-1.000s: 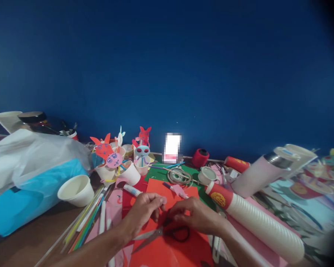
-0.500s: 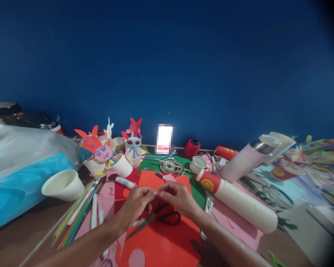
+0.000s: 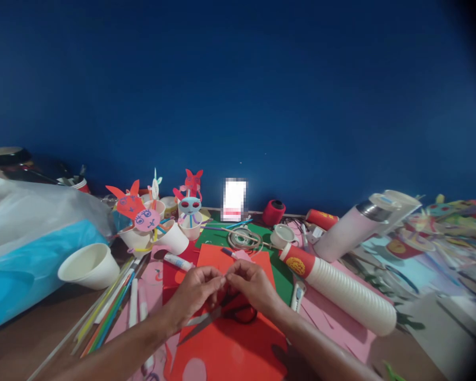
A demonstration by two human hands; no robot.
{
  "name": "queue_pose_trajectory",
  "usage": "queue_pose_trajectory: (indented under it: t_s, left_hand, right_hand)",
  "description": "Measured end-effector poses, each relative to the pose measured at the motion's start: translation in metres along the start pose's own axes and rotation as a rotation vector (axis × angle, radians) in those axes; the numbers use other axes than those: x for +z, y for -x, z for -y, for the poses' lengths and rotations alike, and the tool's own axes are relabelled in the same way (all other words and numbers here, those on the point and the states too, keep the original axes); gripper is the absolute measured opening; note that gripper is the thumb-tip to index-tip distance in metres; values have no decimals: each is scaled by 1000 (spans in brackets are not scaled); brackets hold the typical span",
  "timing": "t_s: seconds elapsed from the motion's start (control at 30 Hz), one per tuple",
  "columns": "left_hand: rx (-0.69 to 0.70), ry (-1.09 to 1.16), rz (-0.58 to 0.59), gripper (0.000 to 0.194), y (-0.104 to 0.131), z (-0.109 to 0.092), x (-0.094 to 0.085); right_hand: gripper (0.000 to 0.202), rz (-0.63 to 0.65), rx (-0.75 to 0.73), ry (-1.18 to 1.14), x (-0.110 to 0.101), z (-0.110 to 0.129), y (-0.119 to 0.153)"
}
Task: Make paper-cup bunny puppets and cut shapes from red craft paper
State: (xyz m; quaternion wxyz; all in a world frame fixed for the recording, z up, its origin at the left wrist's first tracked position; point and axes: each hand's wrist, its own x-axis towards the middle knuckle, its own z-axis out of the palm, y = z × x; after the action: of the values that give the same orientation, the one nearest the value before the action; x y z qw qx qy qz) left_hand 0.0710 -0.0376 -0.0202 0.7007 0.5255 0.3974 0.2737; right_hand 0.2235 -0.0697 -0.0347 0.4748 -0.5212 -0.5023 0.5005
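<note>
Over the red paper [image 3: 230, 344], my left hand [image 3: 198, 290] and my right hand [image 3: 252, 286] meet fingertip to fingertip. Both are closed in a pinch; whatever lies between the fingers is too small or hidden to make out. Black-handled scissors [image 3: 206, 324] lie on the red paper just under the hands, blades toward the lower left. A pink paper circle [image 3: 194, 369] is at the paper's near edge. Behind my right hand is another pink paper piece [image 3: 244, 256] with a dark-capped marker [image 3: 228, 252] beside it. A white glue tube [image 3: 178, 261] lies beyond my left hand.
A long stack of paper cups [image 3: 345, 291] and a utility knife [image 3: 298, 296] lie to the right, below a tilted flask [image 3: 347, 230]. At left are a white cup [image 3: 90, 266], coloured sticks [image 3: 109, 312] and paper animal figures in cups [image 3: 147, 218]. A blue wall [image 3: 238, 95] stands behind.
Both hands stay nearly in place, fingertips together, with only a slight shift of the fingers. The scene has moved very slightly in the view.
</note>
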Motion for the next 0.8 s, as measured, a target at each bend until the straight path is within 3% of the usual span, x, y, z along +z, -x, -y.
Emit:
queue_pose_trajectory:
  t_s: [0.27, 0.6, 0.8]
  left_hand:
    - [-31, -115, -31, 25, -3, 5, -4]
    - [-41, 11, -2, 24, -6, 5, -4]
    - [-32, -51, -8, 25, -6, 7, -3]
  right_hand:
    - [12, 12, -12, -7, 2, -6, 0]
    - [17, 19, 22, -14, 0, -4, -1]
    - [13, -5, -19, 55, 3, -5, 1]
